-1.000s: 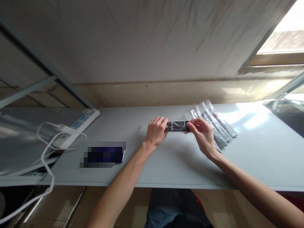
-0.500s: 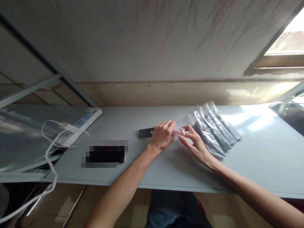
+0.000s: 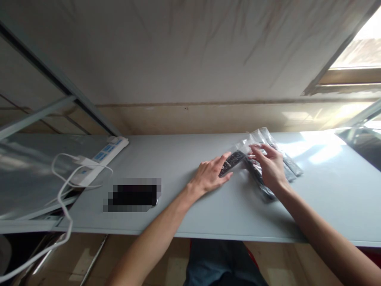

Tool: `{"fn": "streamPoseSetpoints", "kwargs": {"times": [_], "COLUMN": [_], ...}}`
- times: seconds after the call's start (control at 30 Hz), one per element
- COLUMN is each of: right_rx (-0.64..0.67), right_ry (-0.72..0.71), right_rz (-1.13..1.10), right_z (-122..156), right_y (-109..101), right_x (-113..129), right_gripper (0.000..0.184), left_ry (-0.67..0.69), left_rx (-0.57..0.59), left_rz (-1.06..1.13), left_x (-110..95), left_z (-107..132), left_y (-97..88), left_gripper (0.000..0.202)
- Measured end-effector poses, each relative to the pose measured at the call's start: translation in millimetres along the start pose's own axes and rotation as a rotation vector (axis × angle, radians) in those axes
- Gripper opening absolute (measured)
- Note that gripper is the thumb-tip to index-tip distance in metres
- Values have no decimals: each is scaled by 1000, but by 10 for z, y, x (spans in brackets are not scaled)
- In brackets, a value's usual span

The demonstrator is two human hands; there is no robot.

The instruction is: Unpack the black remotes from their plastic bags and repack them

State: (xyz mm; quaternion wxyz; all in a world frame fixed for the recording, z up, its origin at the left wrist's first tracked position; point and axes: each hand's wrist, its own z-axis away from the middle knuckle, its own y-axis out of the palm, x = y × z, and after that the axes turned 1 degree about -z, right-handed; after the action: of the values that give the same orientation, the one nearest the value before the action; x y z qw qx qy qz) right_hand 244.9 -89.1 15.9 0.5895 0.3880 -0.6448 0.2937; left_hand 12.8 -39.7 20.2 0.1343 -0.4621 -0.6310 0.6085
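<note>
A black remote control (image 3: 232,161) with light-marked buttons lies slanted near the middle of the table, partly covered by my left hand (image 3: 210,174). The thumb and fingers of that hand are on either side of its near end. Clear plastic (image 3: 242,147) shows beyond the far end. My right hand (image 3: 271,165) has its fingertips bent together at the clear plastic, over a row of bagged dark remotes (image 3: 290,165). The nearest bagged remote is blurred and partly hidden behind this hand.
A dark pixelated object (image 3: 133,194) lies on the table at left. Behind it, a white power strip (image 3: 102,159) has a charger and a white cable (image 3: 64,198) hanging over the front edge. Metal frame bars (image 3: 56,75) rise at left, and the wall stands behind the table (image 3: 178,214).
The remote and my left hand have moved right, and the remote now slants toward the bagged row. My right hand has shifted right and up, over that row, where the nearest bag is disturbed.
</note>
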Motion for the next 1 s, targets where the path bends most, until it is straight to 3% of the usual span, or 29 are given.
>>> {"fn": "streamPoseSetpoints", "kwargs": {"times": [0.2,0.3,0.4,0.6,0.73,1.0], "right_rx": [60,210,337,444,536,452], "right_ry": [29,51,2,-361,-467,-614], "right_rz": [-70,-89,-2,422,718,746], "right_z": [-27,-27,-10,71,137,192], "right_y": [8,8,9,61,93,122], "right_x": [-42,-45,-71,-191,-267,-245], "right_gripper": [57,74,78,60,47,42], "left_ry": [44,124,235,336,359,395], "left_rx": [108,93,77,72,83,24], "left_rz": [72,88,86,39,-74,-197], "left_x": [-35,6,42,51,60,68], "left_z": [16,-2,-19,-20,-10,-28], "left_y": [-8,48,87,80,121,234], "left_gripper": [55,43,36,32,22,23]}}
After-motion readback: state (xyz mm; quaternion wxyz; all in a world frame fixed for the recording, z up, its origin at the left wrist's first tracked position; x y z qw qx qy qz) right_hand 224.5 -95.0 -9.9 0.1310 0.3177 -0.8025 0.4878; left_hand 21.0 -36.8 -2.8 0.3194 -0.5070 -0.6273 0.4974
